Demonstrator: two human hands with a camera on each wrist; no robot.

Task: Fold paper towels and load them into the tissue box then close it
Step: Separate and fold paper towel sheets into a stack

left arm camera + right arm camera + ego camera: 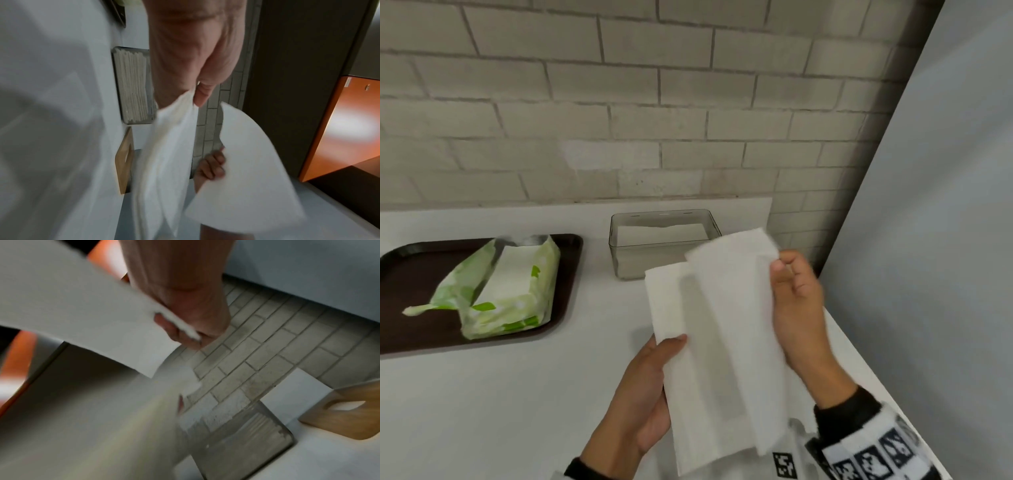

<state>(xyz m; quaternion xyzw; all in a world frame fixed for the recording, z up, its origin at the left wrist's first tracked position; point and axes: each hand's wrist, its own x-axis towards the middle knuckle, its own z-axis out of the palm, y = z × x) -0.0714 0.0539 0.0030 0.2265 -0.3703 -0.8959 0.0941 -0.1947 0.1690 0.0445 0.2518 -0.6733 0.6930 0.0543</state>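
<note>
I hold a white paper towel [722, 342] in the air above the counter, partly folded lengthwise. My left hand [650, 383] grips its lower left edge, thumb on top. My right hand [791, 284] pinches the upper right flap. The left wrist view shows the paper towel [164, 162] pinched by the left hand [195, 95]. In the right wrist view the right hand [185, 331] pinches a blurred flap of the paper towel [86, 321]. Behind the towel stands the clear tissue box [625, 255], open, with folded towels inside. The same tissue box [133, 84] [246, 443] shows in both wrist views.
A dark brown tray [404, 291] at the left carries an opened green and white pack of towels [503, 291]. The wooden lid with a slot [345, 412] [124, 162] lies on the white counter [500, 394] beside the box. A brick wall [619, 102] stands behind.
</note>
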